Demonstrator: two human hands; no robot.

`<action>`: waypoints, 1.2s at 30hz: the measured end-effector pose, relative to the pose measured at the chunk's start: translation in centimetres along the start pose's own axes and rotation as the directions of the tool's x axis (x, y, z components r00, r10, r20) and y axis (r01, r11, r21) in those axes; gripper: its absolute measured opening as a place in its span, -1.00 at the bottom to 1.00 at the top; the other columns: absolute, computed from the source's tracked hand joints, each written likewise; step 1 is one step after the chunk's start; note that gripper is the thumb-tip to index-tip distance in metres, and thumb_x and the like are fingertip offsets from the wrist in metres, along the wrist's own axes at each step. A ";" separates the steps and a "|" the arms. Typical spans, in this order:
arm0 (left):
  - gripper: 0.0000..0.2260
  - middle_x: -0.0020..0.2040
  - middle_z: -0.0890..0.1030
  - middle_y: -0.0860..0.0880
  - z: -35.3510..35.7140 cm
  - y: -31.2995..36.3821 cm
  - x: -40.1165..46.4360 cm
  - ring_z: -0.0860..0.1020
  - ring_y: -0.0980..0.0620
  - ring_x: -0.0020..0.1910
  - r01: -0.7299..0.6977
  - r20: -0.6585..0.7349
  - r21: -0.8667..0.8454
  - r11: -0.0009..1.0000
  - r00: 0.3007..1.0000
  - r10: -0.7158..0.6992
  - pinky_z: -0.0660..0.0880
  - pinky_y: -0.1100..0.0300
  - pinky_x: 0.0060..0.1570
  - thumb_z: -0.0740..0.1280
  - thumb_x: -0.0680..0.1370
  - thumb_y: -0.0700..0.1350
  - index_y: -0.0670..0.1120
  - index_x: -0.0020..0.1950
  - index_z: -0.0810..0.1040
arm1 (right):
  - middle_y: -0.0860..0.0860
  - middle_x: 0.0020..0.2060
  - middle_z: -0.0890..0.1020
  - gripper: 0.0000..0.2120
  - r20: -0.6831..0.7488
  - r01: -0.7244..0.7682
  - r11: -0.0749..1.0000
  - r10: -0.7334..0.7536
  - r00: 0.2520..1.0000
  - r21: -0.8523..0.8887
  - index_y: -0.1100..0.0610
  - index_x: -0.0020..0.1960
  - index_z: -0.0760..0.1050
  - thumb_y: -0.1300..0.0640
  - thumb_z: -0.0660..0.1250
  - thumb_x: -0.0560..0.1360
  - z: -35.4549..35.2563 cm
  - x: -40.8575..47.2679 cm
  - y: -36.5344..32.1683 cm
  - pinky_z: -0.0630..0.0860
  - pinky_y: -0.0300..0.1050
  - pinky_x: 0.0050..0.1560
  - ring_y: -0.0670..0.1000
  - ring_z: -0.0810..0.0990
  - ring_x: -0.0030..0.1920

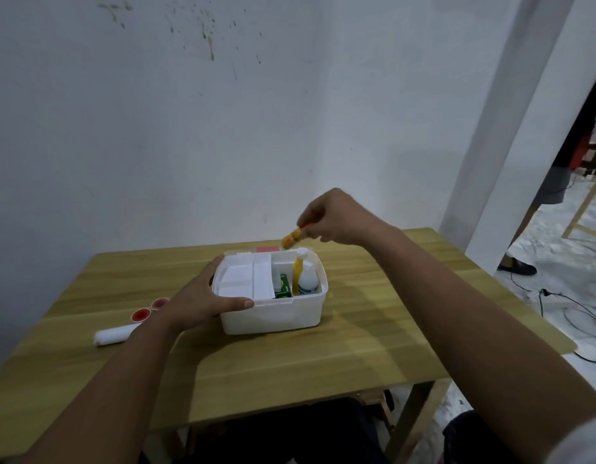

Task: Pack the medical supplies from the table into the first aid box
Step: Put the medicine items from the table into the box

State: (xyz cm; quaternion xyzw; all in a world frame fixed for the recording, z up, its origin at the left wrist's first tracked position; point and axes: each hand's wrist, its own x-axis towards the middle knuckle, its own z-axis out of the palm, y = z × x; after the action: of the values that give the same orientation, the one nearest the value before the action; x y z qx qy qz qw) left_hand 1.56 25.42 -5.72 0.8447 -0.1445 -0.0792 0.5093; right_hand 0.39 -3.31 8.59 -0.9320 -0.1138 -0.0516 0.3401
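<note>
Pinching an orange tube (pixel 291 239) over the box (pixel 273 316) in our right grip (pixel 333 217), left grip (pixel 203 296) clasping its rim, we have a bottle (pixel 306 279) inside, a roll (pixel 114 334) and two pots (pixel 141 315) left on the tabletop (pixel 357 329).

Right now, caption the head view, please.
Left hand grips first aid box; right hand holds an orange item over it.

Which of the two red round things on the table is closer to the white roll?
The front left one, sitting just behind the white roll; the other red one lies farther back, to its right.
</note>
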 end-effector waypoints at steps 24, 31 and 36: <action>0.07 0.38 0.41 0.16 -0.2 -0.9 0.6 0.42 0.05 0.34 -0.010 0.007 0.041 0.999 1.000 0.010 0.49 0.26 0.05 0.64 0.24 0.21 0.18 0.61 0.10 | 0.10 -0.05 0.64 -0.83 0.409 0.250 0.680 0.080 0.909 -0.690 0.10 -0.14 0.50 0.30 0.46 0.46 7.2 1.6 -2.7 0.64 0.01 0.00 0.11 0.63 -0.05; 0.18 0.44 0.39 0.15 -0.4 -1.4 0.8 0.42 0.00 0.38 0.017 -0.003 0.049 0.999 1.000 -0.017 0.54 -0.03 0.26 0.65 0.17 0.29 0.19 0.63 0.07 | -0.01 -0.24 0.54 -0.74 0.417 0.327 0.531 0.056 0.907 -0.782 0.08 -0.24 0.43 0.33 0.46 0.41 9.3 1.8 -1.1 0.36 0.22 0.31 0.07 0.55 -0.12; 0.19 0.44 0.40 0.11 -0.5 -1.3 0.7 0.42 -0.04 0.38 0.032 0.011 0.022 0.999 0.999 -0.033 0.59 -0.09 0.21 0.66 0.14 0.30 0.20 0.62 0.08 | -0.02 -0.04 0.67 -0.74 0.405 0.294 0.710 -0.014 0.914 -0.639 0.06 0.03 0.64 0.10 0.59 0.37 7.8 2.0 0.1 0.47 0.04 0.14 0.03 0.57 0.00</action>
State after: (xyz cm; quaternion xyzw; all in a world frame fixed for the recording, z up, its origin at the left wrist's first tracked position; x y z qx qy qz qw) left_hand 2.53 26.18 -6.62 0.8520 -0.1345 -0.0906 0.4977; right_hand 2.55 2.00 2.88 -0.9700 -0.2274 0.0579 -0.0635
